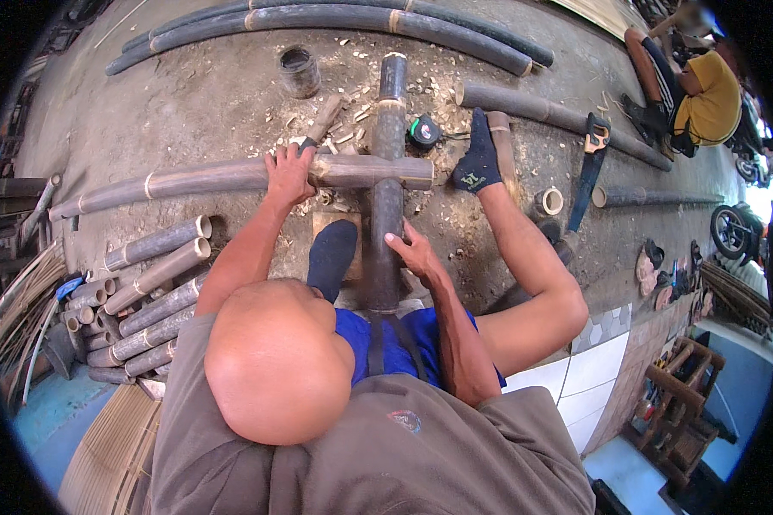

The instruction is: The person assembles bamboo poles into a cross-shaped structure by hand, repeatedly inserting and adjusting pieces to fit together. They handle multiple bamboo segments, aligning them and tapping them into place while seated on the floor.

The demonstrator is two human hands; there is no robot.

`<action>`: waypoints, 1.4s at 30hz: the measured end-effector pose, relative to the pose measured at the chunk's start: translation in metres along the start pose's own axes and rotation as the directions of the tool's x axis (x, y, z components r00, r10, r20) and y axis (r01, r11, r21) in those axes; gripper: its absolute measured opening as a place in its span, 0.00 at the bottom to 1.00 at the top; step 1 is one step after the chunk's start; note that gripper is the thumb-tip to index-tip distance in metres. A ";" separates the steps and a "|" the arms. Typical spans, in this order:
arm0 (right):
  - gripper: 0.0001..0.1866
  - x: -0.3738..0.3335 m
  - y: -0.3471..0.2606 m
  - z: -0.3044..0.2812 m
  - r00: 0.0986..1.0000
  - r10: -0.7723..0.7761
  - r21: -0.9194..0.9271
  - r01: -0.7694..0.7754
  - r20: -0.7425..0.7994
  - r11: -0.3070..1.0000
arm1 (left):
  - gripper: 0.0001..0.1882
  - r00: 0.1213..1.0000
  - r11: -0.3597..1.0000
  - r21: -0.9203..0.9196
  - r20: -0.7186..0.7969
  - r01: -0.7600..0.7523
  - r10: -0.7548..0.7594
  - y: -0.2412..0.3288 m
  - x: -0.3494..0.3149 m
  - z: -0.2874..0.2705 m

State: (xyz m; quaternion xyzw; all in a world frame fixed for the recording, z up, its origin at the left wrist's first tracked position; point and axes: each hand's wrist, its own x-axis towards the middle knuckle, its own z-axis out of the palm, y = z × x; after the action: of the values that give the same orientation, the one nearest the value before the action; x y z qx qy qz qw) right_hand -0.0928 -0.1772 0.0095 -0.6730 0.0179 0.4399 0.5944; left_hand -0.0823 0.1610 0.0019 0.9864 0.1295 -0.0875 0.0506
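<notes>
A long bamboo pole point(215, 178) lies sideways in front of me, its cut right end just past a shorter dark bamboo piece point(386, 240). The two cross at right angles, the long pole uppermost where they meet; whether they are jointed I cannot tell. My left hand point(290, 174) grips the long pole from above, left of the crossing. Round the near part of the dark piece, my right hand point(416, 251) is closed with its thumb on top. A wooden-handled blade tool point(325, 118) lies just beyond my left hand, its blade partly hidden.
A tape measure point(423, 131), a jar point(298, 72) and wood chips lie beyond the crossing. My socked feet flank the dark piece. A handsaw point(589, 172) and bamboo poles point(567, 116) lie right; cut bamboo point(159, 275) is stacked left. Another person point(704, 99) sits far right.
</notes>
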 end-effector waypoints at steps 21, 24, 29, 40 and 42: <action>0.48 0.016 0.025 -0.016 0.987 0.161 -0.047 -0.162 -0.025 0.986 | 0.48 0.999 1.000 -0.010 0.047 0.010 -0.009 -0.005 0.002 -0.001; 0.48 0.013 0.021 -0.010 0.990 0.137 -0.094 -0.139 -0.028 0.986 | 0.47 0.996 1.000 0.027 0.090 0.015 -0.018 -0.015 -0.006 -0.002; 0.34 0.023 0.042 -0.016 0.983 0.182 0.028 -0.183 0.038 0.983 | 0.44 0.996 0.999 0.021 0.080 0.025 -0.027 -0.008 -0.010 -0.009; 0.34 0.006 0.022 -0.010 0.994 0.109 0.053 -0.110 0.029 0.993 | 0.48 1.000 0.998 -0.062 0.029 -0.002 0.004 -0.007 -0.002 0.007; 0.33 0.006 0.028 -0.018 0.995 0.096 0.067 -0.094 -0.023 0.993 | 0.48 0.999 0.998 -0.065 0.029 -0.026 0.028 0.004 0.005 0.005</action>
State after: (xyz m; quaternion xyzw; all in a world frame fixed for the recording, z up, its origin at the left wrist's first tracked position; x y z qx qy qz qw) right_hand -0.0940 -0.1967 -0.0175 -0.6572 0.0723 0.4579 0.5943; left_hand -0.0775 0.1582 -0.0040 0.9845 0.1183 -0.0974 0.0856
